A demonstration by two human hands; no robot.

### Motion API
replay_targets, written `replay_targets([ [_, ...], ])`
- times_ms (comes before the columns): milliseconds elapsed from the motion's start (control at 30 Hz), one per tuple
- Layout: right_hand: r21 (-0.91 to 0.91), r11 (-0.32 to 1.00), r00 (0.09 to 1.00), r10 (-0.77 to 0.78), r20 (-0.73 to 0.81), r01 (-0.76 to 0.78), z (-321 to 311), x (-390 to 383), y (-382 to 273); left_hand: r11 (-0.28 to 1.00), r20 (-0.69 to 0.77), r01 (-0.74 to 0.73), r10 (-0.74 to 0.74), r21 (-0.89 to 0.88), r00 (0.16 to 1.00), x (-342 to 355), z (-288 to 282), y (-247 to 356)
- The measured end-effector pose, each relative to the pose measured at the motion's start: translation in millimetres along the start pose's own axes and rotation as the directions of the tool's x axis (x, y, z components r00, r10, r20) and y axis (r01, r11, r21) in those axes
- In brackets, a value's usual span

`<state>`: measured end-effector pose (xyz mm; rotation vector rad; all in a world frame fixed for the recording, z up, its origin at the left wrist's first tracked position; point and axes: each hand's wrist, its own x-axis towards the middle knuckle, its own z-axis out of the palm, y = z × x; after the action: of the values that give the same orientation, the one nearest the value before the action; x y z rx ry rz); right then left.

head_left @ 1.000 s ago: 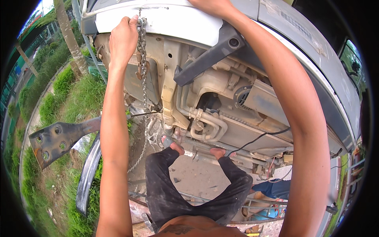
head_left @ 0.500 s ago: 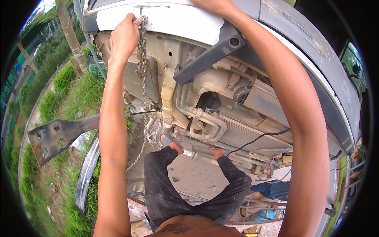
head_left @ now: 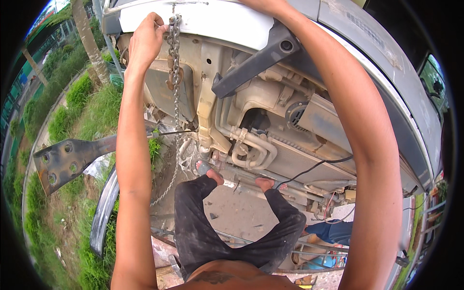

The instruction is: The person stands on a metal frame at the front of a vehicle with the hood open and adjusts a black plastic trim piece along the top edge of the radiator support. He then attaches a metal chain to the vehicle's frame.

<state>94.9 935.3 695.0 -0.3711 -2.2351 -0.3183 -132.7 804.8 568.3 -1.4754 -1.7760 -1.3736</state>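
Note:
My left hand point(head_left: 146, 41) is raised beside the top of a metal chain point(head_left: 176, 58), its thumb and fingers curled together. What lies between the fingertips, if anything, is too small to make out. The chain hangs from a shackle-like fitting point(head_left: 173, 21) at the white body panel point(head_left: 222, 21) of a vehicle. A rusty hook point(head_left: 170, 83) hangs along the chain, whose lower length runs down toward the ground. My right hand point(head_left: 263, 5) reaches to the panel's upper edge; the picture's top cuts off its fingers. Below that arm a black bracket point(head_left: 253, 67) juts from the panel.
The vehicle's underside shows bent pipes point(head_left: 253, 154), a radiator-like core point(head_left: 299, 157) and a dangling black cable point(head_left: 314, 169). At left a drilled metal bar point(head_left: 72, 157) and a curved dark strip point(head_left: 104, 212) stick out over grass. Another person's blue-clad leg point(head_left: 333, 233) shows at lower right.
My left hand has shifted slightly left and down, away from the chain's top fitting. My right hand has moved up a little, further past the picture's edge.

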Motion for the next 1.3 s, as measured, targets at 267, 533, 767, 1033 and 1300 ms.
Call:
replay_targets([
  [267, 0.039, 0.999, 1.0, -0.018, -0.026, 0.019, 18.0, 10.1, -10.7, 0.991, 0.033, 0.129, -0.129, 0.027, 0.991, 14.3, -3.1, -8.6],
  [533, 0.001, 1.0, 1.0, 0.012, -0.015, -0.012, 10.7, 0.7, -0.2, 0.999, 0.059, 0.051, -0.052, 0.008, 0.997, -0.3, 3.2, 5.8],
  [767, 0.005, 1.0, 0.999, -0.026, -0.026, 0.026, 12.6, 3.6, -0.6, 0.996, 0.049, 0.067, -0.07, 0.063, 0.996, 8.5, 7.0, 14.3],
  [1033, 0.024, 1.0, 1.0, -0.011, -0.011, 0.011, 6.4, 0.0, -1.8, 0.991, 0.096, 0.101, -0.092, -0.084, 0.991, 3.8, 5.1, -1.8],
  [1300, -0.008, 1.0, 1.0, 0.002, 0.0, -0.002, -4.9, -3.9, -5.7, 0.998, 0.095, -0.055, 0.051, 0.04, 0.994, 7.8, 6.3, 17.2],
])
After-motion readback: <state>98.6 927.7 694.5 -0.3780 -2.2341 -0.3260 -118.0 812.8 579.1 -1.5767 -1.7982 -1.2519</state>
